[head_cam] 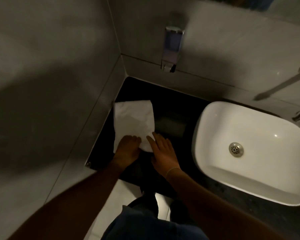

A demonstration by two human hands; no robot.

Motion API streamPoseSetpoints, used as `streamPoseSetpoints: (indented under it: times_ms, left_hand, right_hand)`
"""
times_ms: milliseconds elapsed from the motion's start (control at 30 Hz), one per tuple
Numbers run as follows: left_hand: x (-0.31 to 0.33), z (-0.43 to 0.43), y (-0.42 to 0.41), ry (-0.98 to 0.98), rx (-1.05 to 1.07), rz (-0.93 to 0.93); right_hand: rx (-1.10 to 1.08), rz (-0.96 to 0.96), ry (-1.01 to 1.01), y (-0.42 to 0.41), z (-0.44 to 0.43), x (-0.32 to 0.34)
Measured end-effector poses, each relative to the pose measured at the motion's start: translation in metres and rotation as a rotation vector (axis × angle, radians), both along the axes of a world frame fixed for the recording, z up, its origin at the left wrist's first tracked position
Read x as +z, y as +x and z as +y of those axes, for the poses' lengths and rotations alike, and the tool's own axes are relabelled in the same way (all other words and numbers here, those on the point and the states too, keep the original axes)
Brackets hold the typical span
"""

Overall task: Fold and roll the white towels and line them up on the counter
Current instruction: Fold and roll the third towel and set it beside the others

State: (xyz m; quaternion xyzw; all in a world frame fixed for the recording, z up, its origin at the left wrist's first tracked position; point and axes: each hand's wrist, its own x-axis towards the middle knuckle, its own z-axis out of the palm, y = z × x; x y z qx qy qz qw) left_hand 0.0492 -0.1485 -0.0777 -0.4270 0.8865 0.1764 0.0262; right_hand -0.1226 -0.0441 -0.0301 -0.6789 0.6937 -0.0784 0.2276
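A white towel [134, 121] is being held flat on the dark counter [171, 101], tucked into the corner against the wall. Its near edge is being pressed by the left hand [127, 149], fingers together and laid flat. The near right corner is being touched by the right hand [163, 149], fingers slightly spread. A white basin [215, 174] is being left untouched alongside.

The left hand [126, 149] covers the near corner of the white towel [133, 122], so its fingertips there cannot be seen. Right of the sink [249, 153], the tap [284, 84] is blurred and cut off by the picture's edge.
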Motion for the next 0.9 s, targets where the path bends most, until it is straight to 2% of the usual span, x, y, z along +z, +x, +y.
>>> streamPoseSetpoints:
  times_ms: [133,267,400,567,700,800,900]
  left_hand:
    - [0.019,0.045,-0.009,-0.086,0.001,-0.008]
    - [0.021,0.069,-0.001,-0.037,0.075,-0.014]
    - [0.02,0.077,0.011,0.024,-0.091,-0.056]
    - [0.014,0.082,0.043,0.242,0.043,0.17]
    - [0.01,0.082,0.046,0.324,0.153,0.254]
    - [0.006,0.076,0.042,0.271,0.126,0.219]
    - [0.006,0.068,0.034,0.064,0.117,0.075]
  right_hand:
    - [0.11,0.024,0.017,0.002,-0.002,-0.009]
    - [0.109,-0.018,0.197,-0.006,0.01,-0.014]
    - [0.016,-0.119,0.302,-0.023,0.025,-0.016]
    - [0.048,-0.153,0.213,-0.04,0.038,-0.024]
    - [-0.002,-0.189,0.313,-0.04,0.037,-0.03]
    - [-0.14,-0.247,0.394,-0.036,0.027,-0.029]
    - [-0.278,-0.248,0.426,-0.033,0.019,-0.033]
